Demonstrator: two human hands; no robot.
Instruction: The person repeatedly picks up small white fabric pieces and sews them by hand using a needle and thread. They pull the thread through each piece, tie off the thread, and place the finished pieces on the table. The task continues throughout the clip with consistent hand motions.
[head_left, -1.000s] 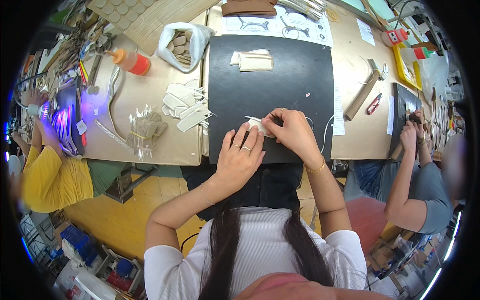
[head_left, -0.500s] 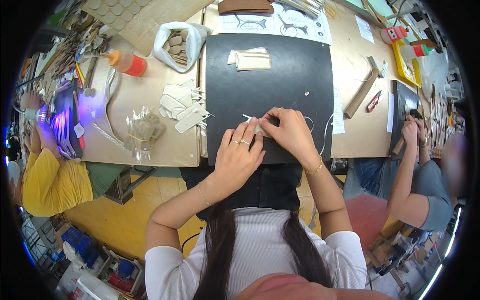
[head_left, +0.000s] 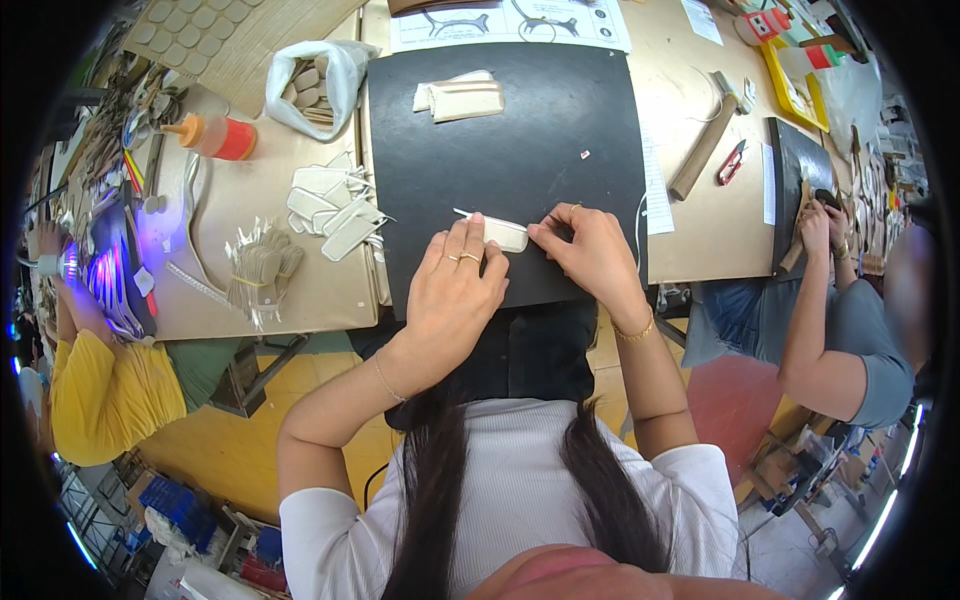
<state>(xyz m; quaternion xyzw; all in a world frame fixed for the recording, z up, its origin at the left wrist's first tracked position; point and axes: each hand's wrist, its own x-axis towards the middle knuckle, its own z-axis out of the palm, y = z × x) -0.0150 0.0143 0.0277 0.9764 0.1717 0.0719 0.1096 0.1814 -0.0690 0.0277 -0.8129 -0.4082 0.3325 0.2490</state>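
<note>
A small cream-coloured flat tab (head_left: 506, 235) with rounded corners lies on the black mat (head_left: 540, 120) in front of me. White cord runs along its far edge, and a short end pokes out at the left. My left hand (head_left: 455, 285) lies with fingers stretched out, the fingertips pressing on the tab's left part. At the tab's right end, my right hand (head_left: 592, 250) pinches thumb and forefinger together on what looks like the cord; the grip itself is partly hidden. More white cord (head_left: 638, 225) curves on the mat beyond my right hand.
Stacked cream tabs (head_left: 460, 98) sit farther up the mat. Left are corded tabs (head_left: 345, 215), a banded bundle (head_left: 262, 272), a bag of pieces (head_left: 320, 90) and an orange-capped bottle (head_left: 218, 137). Right are a hammer (head_left: 705, 145) and red snips (head_left: 732, 163). Co-workers sit either side.
My right hand has drawn slightly right along the tab, and more of the tab now shows between my hands. The whole view has shifted a little.
</note>
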